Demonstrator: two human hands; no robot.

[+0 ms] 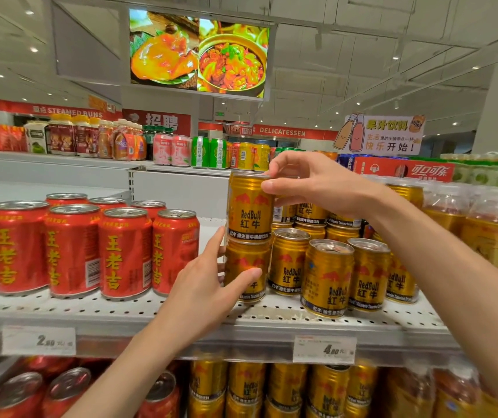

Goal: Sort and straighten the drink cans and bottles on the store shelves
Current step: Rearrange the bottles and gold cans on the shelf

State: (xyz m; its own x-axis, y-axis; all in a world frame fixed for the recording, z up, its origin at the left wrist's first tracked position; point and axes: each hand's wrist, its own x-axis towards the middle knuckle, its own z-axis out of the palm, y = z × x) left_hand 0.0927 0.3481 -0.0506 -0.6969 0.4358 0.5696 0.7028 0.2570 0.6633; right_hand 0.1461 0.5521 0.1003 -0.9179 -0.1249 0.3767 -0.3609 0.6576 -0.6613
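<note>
The right hand [311,185] pinches the rim of the top gold can [249,206], stacked at the left end of the gold group, while the left hand [211,285] grips the bottom can [246,267]. The red cans [90,245] on the left look orderly — the gold cans [347,273] to the right face unevenly, so straightening remains.

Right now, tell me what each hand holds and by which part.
Right hand pinches the upper gold can by its top rim. Left hand grips the lower gold can round its side.
</note>
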